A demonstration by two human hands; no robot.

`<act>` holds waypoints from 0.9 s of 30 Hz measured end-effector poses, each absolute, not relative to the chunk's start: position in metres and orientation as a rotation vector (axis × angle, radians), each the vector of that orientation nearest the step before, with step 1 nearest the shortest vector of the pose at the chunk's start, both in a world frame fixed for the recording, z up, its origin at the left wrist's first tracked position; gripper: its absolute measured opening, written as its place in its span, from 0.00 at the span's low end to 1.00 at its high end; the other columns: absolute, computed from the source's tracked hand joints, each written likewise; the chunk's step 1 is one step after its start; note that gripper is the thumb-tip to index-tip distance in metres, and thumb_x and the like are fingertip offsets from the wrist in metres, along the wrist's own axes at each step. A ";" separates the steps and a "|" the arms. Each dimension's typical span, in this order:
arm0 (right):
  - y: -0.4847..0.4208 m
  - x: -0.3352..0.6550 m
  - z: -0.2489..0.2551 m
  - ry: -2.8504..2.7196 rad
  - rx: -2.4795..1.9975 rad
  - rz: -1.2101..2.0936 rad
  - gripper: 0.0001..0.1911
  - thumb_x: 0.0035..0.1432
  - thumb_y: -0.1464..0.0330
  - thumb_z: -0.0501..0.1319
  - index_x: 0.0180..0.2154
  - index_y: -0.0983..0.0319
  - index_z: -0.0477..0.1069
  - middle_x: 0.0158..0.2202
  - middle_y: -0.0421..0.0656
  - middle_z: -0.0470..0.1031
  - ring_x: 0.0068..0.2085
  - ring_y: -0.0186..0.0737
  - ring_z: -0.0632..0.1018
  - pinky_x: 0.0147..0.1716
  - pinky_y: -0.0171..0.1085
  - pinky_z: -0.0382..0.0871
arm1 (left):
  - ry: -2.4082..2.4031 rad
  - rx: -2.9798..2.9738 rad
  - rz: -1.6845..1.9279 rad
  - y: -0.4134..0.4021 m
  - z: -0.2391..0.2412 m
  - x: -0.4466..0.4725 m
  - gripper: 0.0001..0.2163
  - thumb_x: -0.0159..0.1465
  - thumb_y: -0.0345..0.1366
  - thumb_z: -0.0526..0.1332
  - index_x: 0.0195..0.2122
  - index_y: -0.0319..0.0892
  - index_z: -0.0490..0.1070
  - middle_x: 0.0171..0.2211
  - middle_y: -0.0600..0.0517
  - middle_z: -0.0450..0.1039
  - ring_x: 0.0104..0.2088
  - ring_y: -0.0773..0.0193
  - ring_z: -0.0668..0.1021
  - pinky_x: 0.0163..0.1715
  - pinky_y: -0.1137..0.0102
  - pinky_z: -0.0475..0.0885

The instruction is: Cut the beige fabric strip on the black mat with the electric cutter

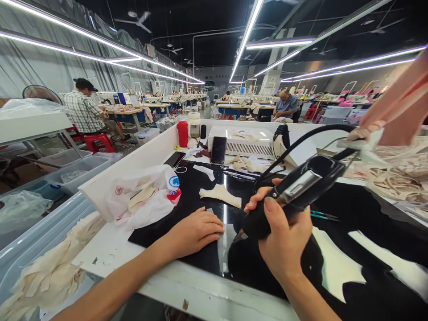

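Observation:
My right hand [284,236] is wrapped around a black corded electric cutter [301,183], held tilted above the black work surface [261,272]. Its narrow pointed tip [239,236] aims down at a pale translucent strip [227,249]; whether they touch I cannot tell. Palm down, my left hand [197,229] lies with fingers stretched out, their tips at the strip's left edge. Just beyond it is a cream cut piece [220,195] with a curved outline. More cream pieces [336,263] lie right of my right hand, near teal-handled tweezers [323,216].
A white plastic bag [143,196] with scraps sits at left, beside a tub of fabric [50,263]. Toward the back stand a phone [218,149], a red container [182,133] and a white vented box [247,145]. The cutter's cord [301,138] arches overhead. Two seated people work farther off.

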State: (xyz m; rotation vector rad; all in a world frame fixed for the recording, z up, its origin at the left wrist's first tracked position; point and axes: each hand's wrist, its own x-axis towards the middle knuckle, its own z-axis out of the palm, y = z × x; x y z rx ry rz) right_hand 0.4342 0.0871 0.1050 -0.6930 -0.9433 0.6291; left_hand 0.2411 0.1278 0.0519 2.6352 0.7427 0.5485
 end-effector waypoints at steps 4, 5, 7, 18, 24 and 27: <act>0.090 0.431 0.102 -0.972 -0.678 0.614 0.16 0.61 0.62 0.71 0.47 0.55 0.70 0.34 0.36 0.76 0.29 0.35 0.77 0.31 0.38 0.74 | 0.745 2.582 0.516 0.125 0.053 0.242 0.13 0.76 0.41 0.56 0.57 0.47 0.75 0.58 0.49 0.77 0.63 0.57 0.74 0.72 0.51 0.53; 0.091 0.431 0.101 -0.975 -0.681 0.609 0.16 0.61 0.62 0.71 0.47 0.55 0.70 0.34 0.36 0.76 0.29 0.35 0.77 0.31 0.38 0.74 | 0.739 2.561 0.521 0.124 0.054 0.242 0.14 0.76 0.42 0.58 0.58 0.47 0.74 0.59 0.49 0.77 0.63 0.57 0.74 0.72 0.52 0.53; 0.091 0.432 0.098 -0.977 -0.695 0.599 0.15 0.61 0.62 0.71 0.46 0.55 0.70 0.35 0.37 0.76 0.29 0.35 0.77 0.30 0.38 0.74 | 0.711 2.529 0.516 0.121 0.054 0.244 0.16 0.73 0.44 0.62 0.59 0.46 0.74 0.60 0.47 0.76 0.64 0.55 0.74 0.72 0.52 0.53; 0.088 0.442 0.096 -0.954 -0.742 0.565 0.19 0.60 0.61 0.72 0.49 0.55 0.70 0.34 0.36 0.77 0.29 0.35 0.77 0.31 0.38 0.74 | 0.652 2.511 0.452 0.116 0.046 0.249 0.30 0.64 0.52 0.70 0.64 0.48 0.70 0.65 0.43 0.70 0.66 0.47 0.72 0.72 0.45 0.51; 0.089 0.439 0.097 -0.958 -0.712 0.573 0.16 0.60 0.62 0.72 0.47 0.55 0.70 0.34 0.36 0.77 0.29 0.35 0.77 0.30 0.37 0.74 | 0.667 2.510 0.418 0.115 0.051 0.249 0.29 0.64 0.51 0.70 0.64 0.48 0.70 0.66 0.44 0.69 0.66 0.47 0.71 0.72 0.44 0.51; 0.090 0.438 0.092 -0.987 -0.700 0.568 0.13 0.61 0.64 0.71 0.42 0.55 0.70 0.35 0.36 0.77 0.30 0.34 0.78 0.30 0.36 0.74 | 0.669 2.513 0.404 0.114 0.054 0.249 0.29 0.64 0.51 0.70 0.64 0.48 0.70 0.66 0.44 0.69 0.66 0.47 0.71 0.72 0.44 0.51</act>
